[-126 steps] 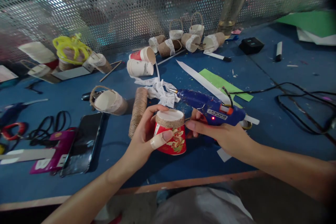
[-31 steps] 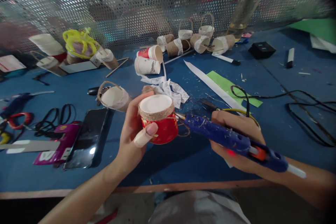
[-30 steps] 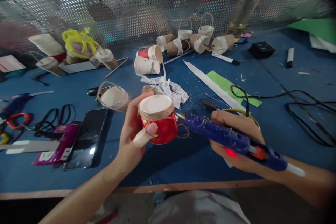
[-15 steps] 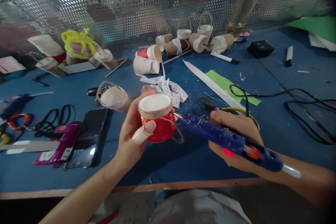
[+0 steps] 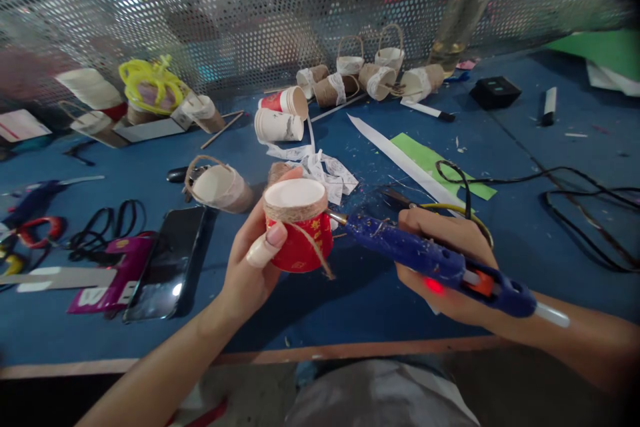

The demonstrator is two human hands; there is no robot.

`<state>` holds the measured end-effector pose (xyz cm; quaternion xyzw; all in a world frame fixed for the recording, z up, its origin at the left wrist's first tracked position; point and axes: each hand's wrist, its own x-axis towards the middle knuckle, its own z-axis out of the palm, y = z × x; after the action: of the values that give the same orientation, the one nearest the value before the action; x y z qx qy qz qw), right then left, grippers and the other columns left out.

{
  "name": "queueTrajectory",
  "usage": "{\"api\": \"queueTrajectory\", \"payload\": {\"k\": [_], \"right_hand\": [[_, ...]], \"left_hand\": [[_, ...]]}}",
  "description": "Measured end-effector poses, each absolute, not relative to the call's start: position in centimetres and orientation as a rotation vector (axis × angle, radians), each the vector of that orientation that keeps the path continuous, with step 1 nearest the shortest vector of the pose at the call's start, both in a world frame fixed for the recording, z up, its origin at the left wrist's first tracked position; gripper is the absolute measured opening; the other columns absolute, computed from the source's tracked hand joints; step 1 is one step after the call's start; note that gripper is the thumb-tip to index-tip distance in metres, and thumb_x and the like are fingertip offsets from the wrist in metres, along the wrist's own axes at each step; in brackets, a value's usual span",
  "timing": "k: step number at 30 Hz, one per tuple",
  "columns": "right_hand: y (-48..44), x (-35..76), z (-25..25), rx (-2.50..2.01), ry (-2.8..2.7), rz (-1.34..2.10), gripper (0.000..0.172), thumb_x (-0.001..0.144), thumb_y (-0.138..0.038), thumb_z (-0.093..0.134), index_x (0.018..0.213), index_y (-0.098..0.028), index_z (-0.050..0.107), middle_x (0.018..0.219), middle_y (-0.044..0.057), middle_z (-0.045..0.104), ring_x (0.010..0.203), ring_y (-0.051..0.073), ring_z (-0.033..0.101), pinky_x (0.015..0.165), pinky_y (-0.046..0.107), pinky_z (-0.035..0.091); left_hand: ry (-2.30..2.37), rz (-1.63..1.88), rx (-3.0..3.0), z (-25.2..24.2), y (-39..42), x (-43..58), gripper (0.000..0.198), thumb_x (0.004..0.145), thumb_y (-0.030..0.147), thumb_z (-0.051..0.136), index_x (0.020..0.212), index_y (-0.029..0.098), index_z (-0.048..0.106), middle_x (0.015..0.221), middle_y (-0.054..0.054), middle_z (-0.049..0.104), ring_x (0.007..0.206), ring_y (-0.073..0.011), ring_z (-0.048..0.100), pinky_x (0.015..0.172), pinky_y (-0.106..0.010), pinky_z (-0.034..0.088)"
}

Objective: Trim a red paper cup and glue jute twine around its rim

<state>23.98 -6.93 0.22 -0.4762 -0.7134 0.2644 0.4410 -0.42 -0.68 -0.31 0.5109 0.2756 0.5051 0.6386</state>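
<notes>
My left hand (image 5: 257, 247) grips a red paper cup (image 5: 300, 250) above the blue table, its white round end facing up. Jute twine (image 5: 295, 212) is wound round the upper part of the cup, and a loose twine end hangs down its front. A bandage-like wrap covers part of my left thumb. In my right hand (image 5: 450, 237) is a blue hot glue gun (image 5: 405, 250) with a red light and a glue stick poking out of its back. The nozzle points left, at or very close to the cup's side just under the twine; contact is hard to tell.
Left of my hands lie a twine-handled cup (image 5: 220, 188), a phone (image 5: 165, 263) and a purple packet (image 5: 113, 277). White lace ribbon (image 5: 325, 173), paper cups (image 5: 280, 125) and several twine-wrapped cups (image 5: 377, 80) are behind. Green paper (image 5: 430, 163) and a black cable (image 5: 565, 177) lie right.
The cup has turned in my left hand, so the loose twine now crosses its front rather than its right side. My right hand and the glue gun have hardly moved.
</notes>
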Motion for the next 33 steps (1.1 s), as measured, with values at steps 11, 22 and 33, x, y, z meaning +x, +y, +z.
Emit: {"api": "queueTrajectory", "payload": {"k": [11,22,33], "right_hand": [[-7.0,23.8,0.1,-1.195,-1.843,0.585,0.033,0.078,-0.014,0.069,0.075,-0.024,0.038,0.062,-0.008,0.043,0.052,0.009,0.039,0.050,0.025,0.031],[-6.9,23.7,0.0,-1.173,-1.709,0.712,0.037,0.080,-0.011,0.071,0.073,-0.025,0.037,0.062,-0.007,0.042,0.052,0.010,0.037,0.050,0.027,0.031],[-7.1,24.0,0.2,-1.201,-1.798,0.660,0.034,0.080,-0.015,0.072,0.077,-0.025,0.039,0.062,-0.008,0.044,0.051,0.009,0.040,0.050,0.026,0.034]], "left_hand": [[0.611,1.065,1.132,-0.7,-0.6,-0.8,0.052,0.100,0.044,0.062,0.145,0.017,0.064,0.130,-0.013,0.077,0.121,-0.0339,0.071,0.103,-0.043,0.057],[0.674,1.149,1.014,0.6,-0.7,-0.1,0.042,0.090,0.039,0.077,0.128,0.021,0.073,0.115,-0.005,0.082,0.098,-0.0195,0.077,0.085,-0.024,0.061],[0.712,1.112,0.945,0.3,-0.6,-0.1,0.030,0.090,0.043,0.078,0.113,0.024,0.078,0.102,-0.001,0.082,0.091,-0.0187,0.077,0.079,-0.024,0.061]]}}
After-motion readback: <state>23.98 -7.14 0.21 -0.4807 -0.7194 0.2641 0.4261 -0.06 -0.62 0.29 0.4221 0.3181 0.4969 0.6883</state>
